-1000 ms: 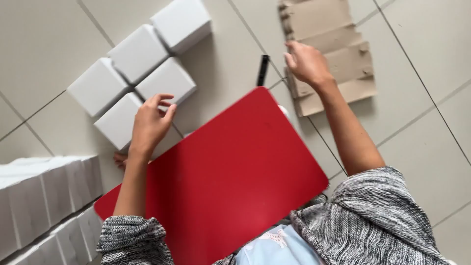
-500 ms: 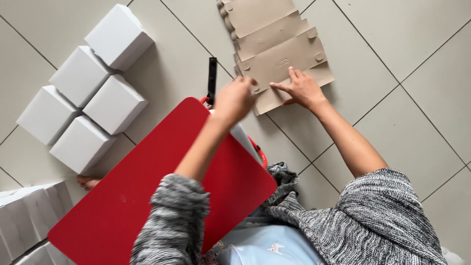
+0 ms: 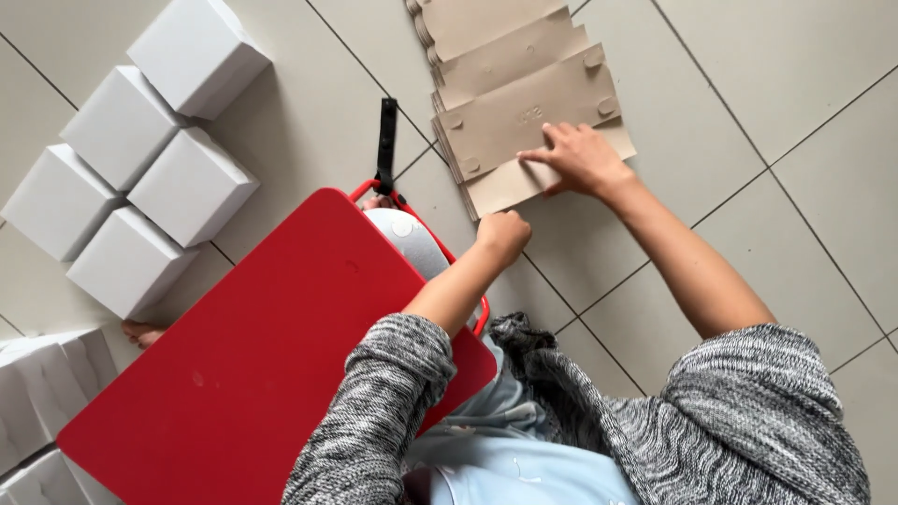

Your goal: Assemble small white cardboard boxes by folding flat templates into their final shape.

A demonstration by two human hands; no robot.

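**On the tiled floor: both hands at a stack of flat cardboard blanks**

On the tiled floor [image 3: 767, 84], toward the top of the view, lies a fanned stack of flat brown cardboard blanks [image 3: 514, 103], die-cut with small round tabs at the corners. The right hand [image 3: 575, 159] rests palm-down on the lowest blank of the stack, fingers spread flat and apart, pressing rather than clamping anything. The left hand [image 3: 503, 232] sits just below the stack's near edge, curled into a loose fist; whether its grip pinches the edge of a blank cannot be told from here.

Both forearms come out of grey marled knit sleeves [image 3: 748, 421]. Under the left arm a red board [image 3: 243, 355] lies tilted across the person's lap, with a red-rimmed object and pale grey padding showing at its upper edge. A black strap [image 3: 385, 140] lies on the floor just beyond that rim.

Well apart to the left, five closed white boxes [image 3: 187, 182] sit clustered on the tiles. More white boxes [image 3: 42, 383] crowd the lower left corner.
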